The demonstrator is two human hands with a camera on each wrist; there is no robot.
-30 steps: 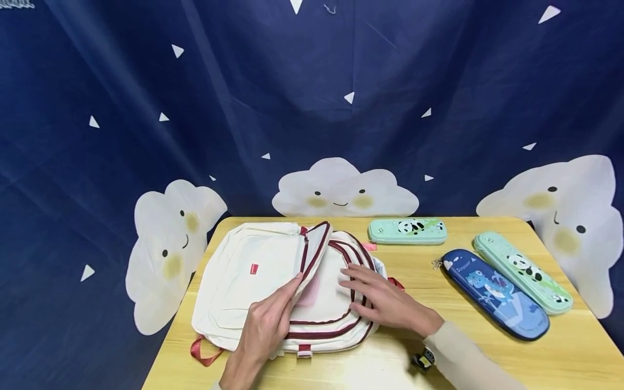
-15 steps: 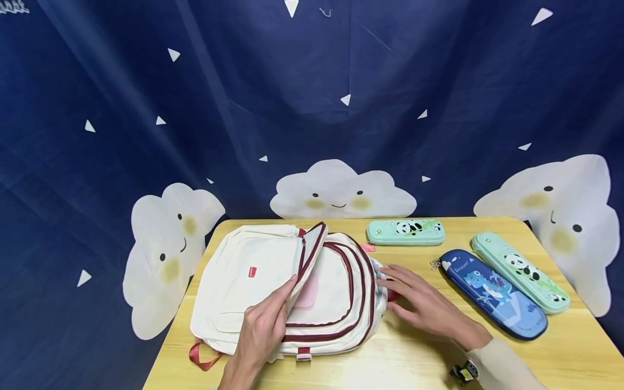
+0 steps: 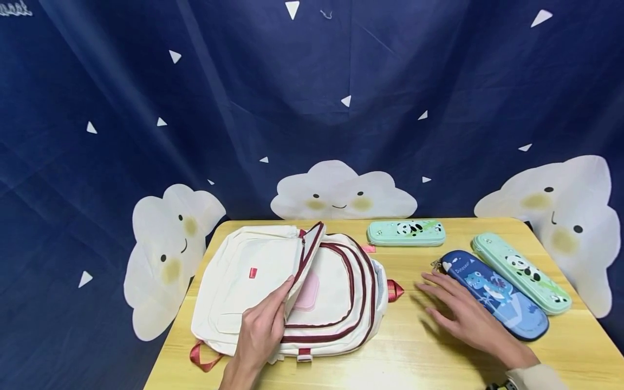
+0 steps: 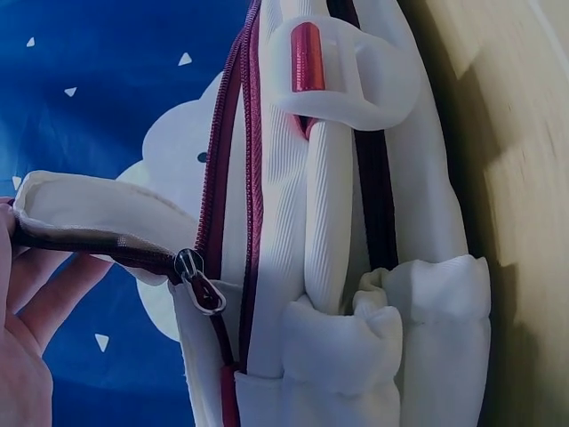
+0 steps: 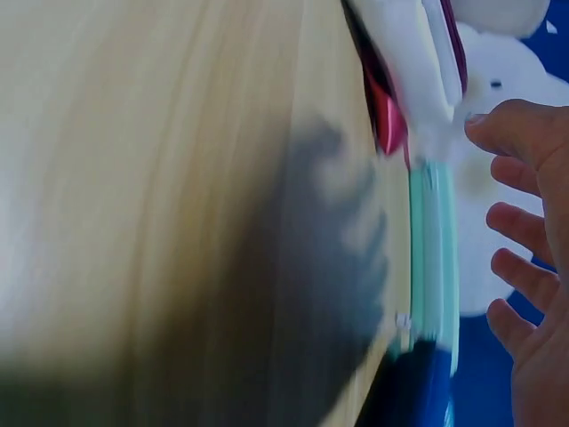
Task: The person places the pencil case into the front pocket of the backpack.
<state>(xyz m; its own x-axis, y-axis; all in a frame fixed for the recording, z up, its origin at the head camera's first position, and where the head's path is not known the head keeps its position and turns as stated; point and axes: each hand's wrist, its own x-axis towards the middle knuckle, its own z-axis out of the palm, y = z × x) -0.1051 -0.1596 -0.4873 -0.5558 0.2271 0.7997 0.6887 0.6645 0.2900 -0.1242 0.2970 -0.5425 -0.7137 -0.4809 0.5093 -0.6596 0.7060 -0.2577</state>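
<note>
A white backpack [image 3: 244,271] with dark red zips lies on the table, its front pocket flap [image 3: 308,254] folded back to the left. My left hand [image 3: 263,327] pinches the edge of that flap between thumb and fingers; in the left wrist view the flap's zip pull [image 4: 203,283] hangs beside the hand. A pink patch [image 3: 307,292] shows inside the pocket. My right hand [image 3: 463,314], fingers spread and holding nothing, hovers over the table at the left side of a dark blue dinosaur pencil case [image 3: 497,290], overlapping its edge in the head view.
One mint panda pencil case [image 3: 406,232] lies at the back of the table, behind the backpack's right end. Another mint panda case [image 3: 524,273] lies right beside the blue one. A red loop [image 3: 395,290] sticks out from the backpack toward the right hand.
My right hand has moved right, from over the backpack's opening, past its end, to the blue pencil case. My left hand keeps its hold on the flap.
</note>
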